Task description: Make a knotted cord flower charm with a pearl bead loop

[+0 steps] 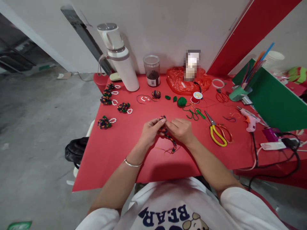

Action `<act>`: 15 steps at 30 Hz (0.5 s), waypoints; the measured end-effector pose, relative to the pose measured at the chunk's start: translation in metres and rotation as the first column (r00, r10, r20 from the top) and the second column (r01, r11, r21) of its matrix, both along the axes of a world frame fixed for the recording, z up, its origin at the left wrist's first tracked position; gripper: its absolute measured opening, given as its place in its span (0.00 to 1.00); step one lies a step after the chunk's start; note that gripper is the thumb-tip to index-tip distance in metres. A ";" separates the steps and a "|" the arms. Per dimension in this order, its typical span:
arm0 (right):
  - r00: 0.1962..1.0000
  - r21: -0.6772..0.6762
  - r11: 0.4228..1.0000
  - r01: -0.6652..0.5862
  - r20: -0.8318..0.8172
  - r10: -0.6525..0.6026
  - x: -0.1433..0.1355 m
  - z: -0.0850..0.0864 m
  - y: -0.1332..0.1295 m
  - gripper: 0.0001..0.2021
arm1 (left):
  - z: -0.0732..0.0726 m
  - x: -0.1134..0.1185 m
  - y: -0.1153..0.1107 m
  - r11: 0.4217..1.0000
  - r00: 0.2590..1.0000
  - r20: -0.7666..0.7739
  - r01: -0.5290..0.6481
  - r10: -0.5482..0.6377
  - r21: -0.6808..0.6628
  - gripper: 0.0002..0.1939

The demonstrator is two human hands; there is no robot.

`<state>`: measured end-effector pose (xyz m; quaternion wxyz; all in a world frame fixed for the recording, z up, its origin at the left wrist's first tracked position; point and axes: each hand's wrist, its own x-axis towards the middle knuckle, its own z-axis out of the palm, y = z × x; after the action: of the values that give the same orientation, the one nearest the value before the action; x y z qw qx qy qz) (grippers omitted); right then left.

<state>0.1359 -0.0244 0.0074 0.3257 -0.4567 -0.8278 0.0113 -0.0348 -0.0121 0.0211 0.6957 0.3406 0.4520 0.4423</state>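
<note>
A dark multicoloured crocheted strip (171, 139) is partly rolled up between my hands, its tail hanging toward the table's front edge with loose thread at the end. My left hand (151, 129) pinches the rolled part, thumb on top. Close against it on the right, my right hand (180, 129) has its fingers curled at the strip; whether they grip it is hidden. Beyond my hands lie a small multicoloured yarn ball (156, 94), a green yarn ball (182, 102) and a red thread spool (195, 99). Several finished multicoloured pieces with white bead loops (104, 122) lie at the left.
Yellow-handled scissors (217, 135), a pink glue gun (250, 119) and a power strip (273, 146) with cables are on the right. At the back stand a white bottle (126, 72), a clear jar (152, 72) and a red plastic bag (175, 81). A green board (275, 99) stands at the right.
</note>
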 end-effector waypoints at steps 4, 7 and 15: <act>0.961 -0.113 0.994 0.003 -0.273 -0.034 -0.010 0.000 -0.004 0.11 | 0.001 0.000 0.001 0.999 0.999 0.017 -0.049 0.049 -0.002 0.20; 0.772 -0.421 0.906 -0.043 -0.589 -0.237 -0.020 0.004 -0.006 0.13 | 0.003 -0.001 0.001 0.998 0.997 0.051 -0.063 0.063 -0.014 0.19; 0.401 -0.680 0.607 -0.411 -0.733 -0.549 -0.030 0.014 0.001 0.20 | 0.003 0.000 -0.001 1.000 0.999 0.050 0.018 -0.019 0.022 0.19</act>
<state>0.1061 -0.0235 0.0209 0.4825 -0.5023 -0.3844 0.6059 -0.0345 -0.0128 0.0237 0.7073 0.3409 0.4264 0.4490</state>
